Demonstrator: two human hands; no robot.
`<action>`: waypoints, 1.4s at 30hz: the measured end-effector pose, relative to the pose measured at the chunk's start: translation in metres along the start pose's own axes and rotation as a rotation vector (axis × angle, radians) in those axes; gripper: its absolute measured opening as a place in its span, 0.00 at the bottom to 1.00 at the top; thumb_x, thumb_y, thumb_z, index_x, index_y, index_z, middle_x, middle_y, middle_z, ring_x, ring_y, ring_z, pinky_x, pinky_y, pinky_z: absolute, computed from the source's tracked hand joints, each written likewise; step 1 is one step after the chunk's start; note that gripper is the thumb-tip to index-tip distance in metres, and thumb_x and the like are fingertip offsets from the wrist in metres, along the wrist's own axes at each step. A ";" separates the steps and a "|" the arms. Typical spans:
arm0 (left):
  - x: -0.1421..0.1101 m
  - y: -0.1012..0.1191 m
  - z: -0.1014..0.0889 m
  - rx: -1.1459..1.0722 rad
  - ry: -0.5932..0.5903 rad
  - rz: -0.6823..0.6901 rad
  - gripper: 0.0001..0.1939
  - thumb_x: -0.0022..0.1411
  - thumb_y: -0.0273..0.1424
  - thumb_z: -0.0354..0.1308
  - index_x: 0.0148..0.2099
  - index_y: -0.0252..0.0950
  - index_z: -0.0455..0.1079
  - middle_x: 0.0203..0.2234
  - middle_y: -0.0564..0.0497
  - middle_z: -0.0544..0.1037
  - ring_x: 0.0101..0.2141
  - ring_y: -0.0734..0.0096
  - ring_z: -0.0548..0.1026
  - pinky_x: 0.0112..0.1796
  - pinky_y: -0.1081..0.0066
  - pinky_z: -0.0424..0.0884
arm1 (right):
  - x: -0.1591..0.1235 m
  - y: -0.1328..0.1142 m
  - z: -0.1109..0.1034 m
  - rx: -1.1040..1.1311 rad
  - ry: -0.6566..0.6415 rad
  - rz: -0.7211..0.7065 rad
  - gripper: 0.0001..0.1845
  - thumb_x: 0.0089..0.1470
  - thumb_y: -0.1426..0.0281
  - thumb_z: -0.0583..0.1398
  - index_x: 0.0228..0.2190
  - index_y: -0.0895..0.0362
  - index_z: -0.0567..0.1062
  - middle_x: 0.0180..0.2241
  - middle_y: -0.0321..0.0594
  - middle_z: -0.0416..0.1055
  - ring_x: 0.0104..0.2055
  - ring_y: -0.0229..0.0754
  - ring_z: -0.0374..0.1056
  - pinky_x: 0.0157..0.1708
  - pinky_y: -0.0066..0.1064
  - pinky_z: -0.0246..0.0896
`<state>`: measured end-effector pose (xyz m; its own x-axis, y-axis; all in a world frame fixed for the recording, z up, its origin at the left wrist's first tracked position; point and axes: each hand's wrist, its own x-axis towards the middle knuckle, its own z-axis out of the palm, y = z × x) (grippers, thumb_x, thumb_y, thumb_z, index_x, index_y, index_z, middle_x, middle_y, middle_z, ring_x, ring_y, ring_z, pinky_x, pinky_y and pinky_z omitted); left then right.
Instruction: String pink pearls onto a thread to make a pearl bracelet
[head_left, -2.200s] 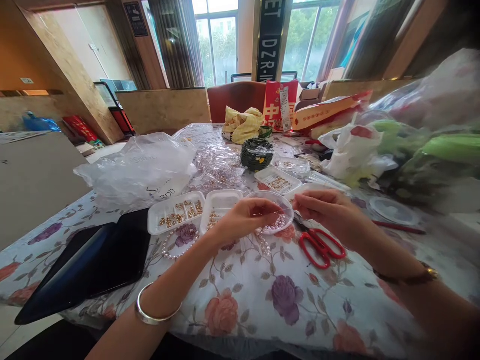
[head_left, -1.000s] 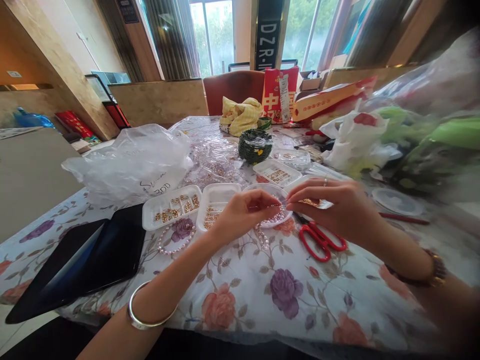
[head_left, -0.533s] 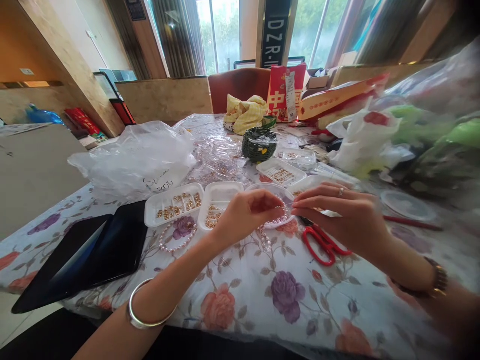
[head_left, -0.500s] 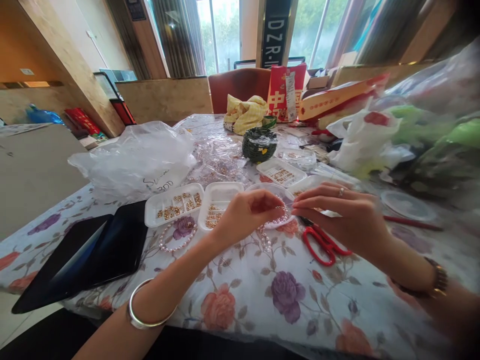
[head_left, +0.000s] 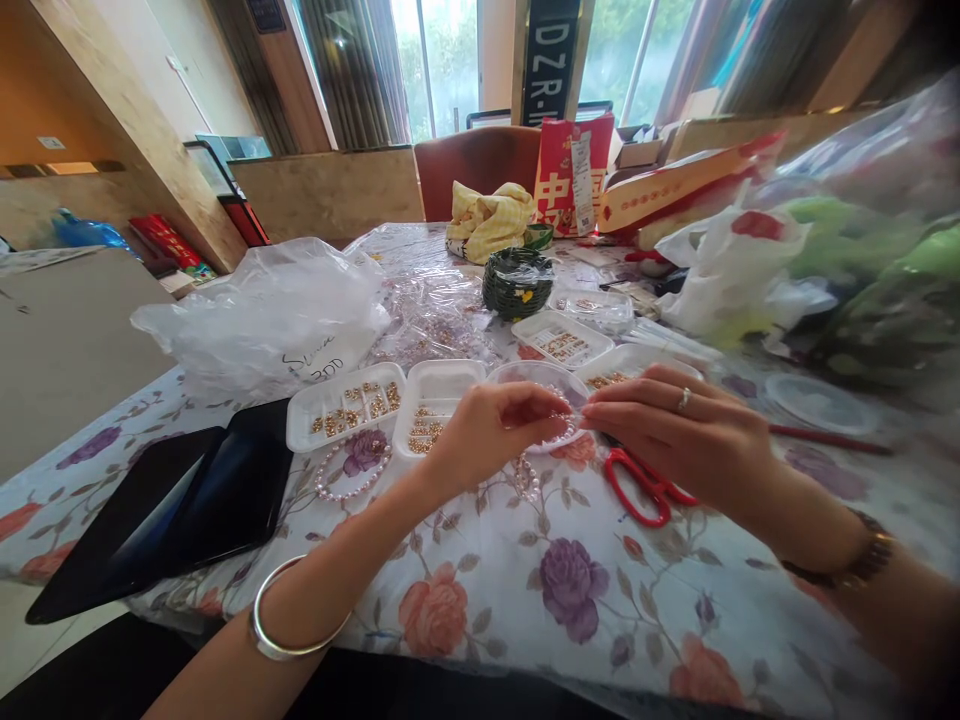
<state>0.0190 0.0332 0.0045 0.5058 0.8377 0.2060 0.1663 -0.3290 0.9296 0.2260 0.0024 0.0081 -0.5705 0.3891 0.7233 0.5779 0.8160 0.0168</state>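
The left hand (head_left: 487, 425) and right hand (head_left: 679, 430) nearly meet, pinched narrow, anything held unclear, above the flower-patterned bench (head_left: 510, 560) facing bright windows (head_left: 450, 70).

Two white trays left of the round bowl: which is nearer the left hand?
The tray beside the bowl, partly hidden by the left hand; the other tray sits farther left.

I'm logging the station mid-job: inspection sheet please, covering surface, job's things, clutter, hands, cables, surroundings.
Surface: floral tablecloth under the work.
Job's things: bowl with pinkish beads; beaded loop in front of a white tray.
Clutter: red-handled scissors near the right hand; plastic bag and black panel to the left.
Hands: left hand close to right; anything pinched is too small to tell.
Cables: nothing seen.
Surroundings: chair and window beyond.
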 end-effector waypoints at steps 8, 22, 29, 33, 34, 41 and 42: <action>-0.001 0.001 0.001 -0.015 -0.006 0.004 0.08 0.51 0.33 0.62 0.34 0.34 0.72 0.29 0.50 0.77 0.31 0.74 0.74 0.35 0.72 0.71 | -0.001 -0.004 -0.004 0.032 -0.003 -0.013 0.22 0.50 0.82 0.58 0.45 0.49 0.69 0.38 0.38 0.73 0.37 0.40 0.66 0.37 0.33 0.65; -0.002 0.006 0.004 -0.246 -0.037 -0.068 0.05 0.49 0.25 0.62 0.32 0.33 0.72 0.27 0.53 0.77 0.30 0.78 0.75 0.33 0.77 0.73 | 0.006 -0.011 -0.006 0.038 0.093 -0.010 0.21 0.46 0.87 0.59 0.40 0.55 0.73 0.31 0.40 0.73 0.31 0.40 0.66 0.28 0.33 0.65; -0.003 0.008 0.004 -0.250 -0.037 -0.087 0.05 0.49 0.25 0.62 0.32 0.33 0.72 0.27 0.53 0.77 0.29 0.78 0.75 0.33 0.77 0.73 | 0.007 -0.011 -0.006 0.024 0.087 -0.014 0.19 0.46 0.86 0.60 0.38 0.57 0.73 0.31 0.40 0.73 0.31 0.38 0.66 0.28 0.32 0.65; -0.002 0.009 0.004 -0.245 -0.033 -0.090 0.05 0.49 0.25 0.62 0.32 0.33 0.72 0.27 0.53 0.77 0.29 0.77 0.75 0.33 0.76 0.73 | 0.006 -0.009 -0.006 0.023 0.098 -0.038 0.18 0.44 0.87 0.61 0.37 0.59 0.74 0.31 0.42 0.74 0.31 0.38 0.66 0.29 0.32 0.65; -0.002 0.009 0.004 -0.248 -0.034 -0.088 0.05 0.49 0.25 0.62 0.32 0.33 0.72 0.27 0.53 0.77 0.29 0.78 0.75 0.33 0.76 0.74 | 0.006 -0.009 -0.006 0.022 0.096 -0.040 0.17 0.44 0.87 0.61 0.36 0.60 0.74 0.31 0.43 0.74 0.31 0.38 0.66 0.29 0.32 0.65; -0.003 0.009 0.004 -0.269 -0.045 -0.081 0.05 0.49 0.24 0.62 0.32 0.33 0.73 0.27 0.54 0.77 0.30 0.79 0.75 0.34 0.77 0.73 | 0.008 -0.010 -0.004 0.041 0.133 -0.035 0.15 0.43 0.87 0.61 0.34 0.62 0.75 0.28 0.44 0.73 0.30 0.38 0.66 0.28 0.31 0.64; -0.003 0.009 0.004 -0.272 -0.044 -0.084 0.05 0.49 0.24 0.62 0.32 0.33 0.73 0.27 0.54 0.77 0.30 0.79 0.75 0.34 0.77 0.74 | 0.009 -0.010 -0.003 0.047 0.137 -0.029 0.14 0.44 0.87 0.61 0.34 0.62 0.75 0.28 0.44 0.73 0.30 0.38 0.66 0.28 0.32 0.64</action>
<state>0.0225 0.0255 0.0107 0.5373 0.8352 0.1170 -0.0213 -0.1253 0.9919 0.2174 -0.0036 0.0164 -0.5001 0.3056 0.8102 0.5325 0.8464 0.0095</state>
